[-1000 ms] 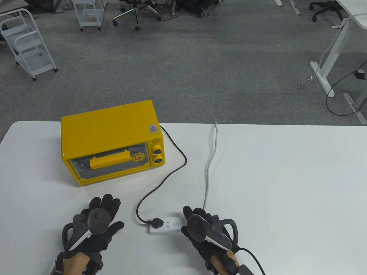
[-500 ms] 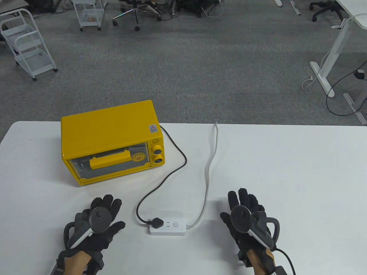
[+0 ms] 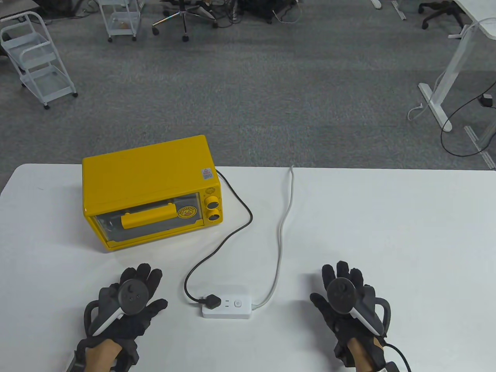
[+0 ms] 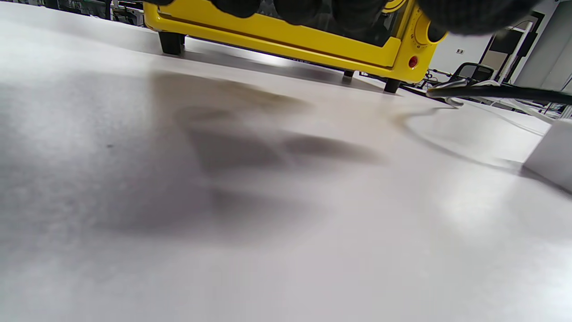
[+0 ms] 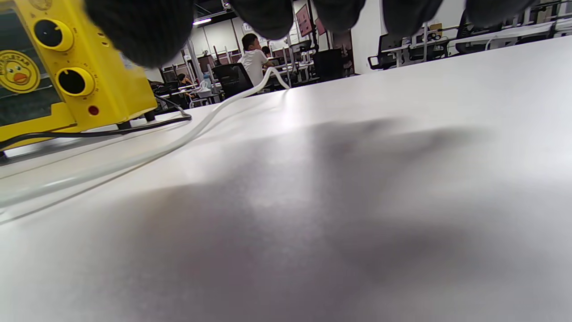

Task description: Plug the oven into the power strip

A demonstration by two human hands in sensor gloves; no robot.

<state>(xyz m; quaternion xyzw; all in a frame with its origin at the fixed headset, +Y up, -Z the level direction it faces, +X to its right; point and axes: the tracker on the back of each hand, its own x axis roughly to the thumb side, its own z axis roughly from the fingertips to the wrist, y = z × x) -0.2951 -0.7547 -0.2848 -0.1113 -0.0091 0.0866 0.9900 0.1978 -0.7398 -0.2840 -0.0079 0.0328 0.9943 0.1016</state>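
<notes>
A yellow toaster oven (image 3: 151, 190) stands at the table's left back; it also shows in the left wrist view (image 4: 290, 40) and the right wrist view (image 5: 53, 80). Its black cord (image 3: 228, 232) loops to a black plug (image 3: 210, 300) that sits in the left end of the white power strip (image 3: 226, 307). My left hand (image 3: 130, 300) lies spread and empty on the table, left of the strip. My right hand (image 3: 345, 294) lies spread and empty, right of the strip and apart from it.
The strip's white cable (image 3: 282, 232) runs from its right end to the table's far edge (image 3: 292, 167). The white table (image 3: 387, 232) stretches to the right. Carts, chairs and a desk stand on the grey floor beyond.
My right hand has let go of the power strip's right end and moved right, and now lies spread on the table. The left hand has hardly moved.
</notes>
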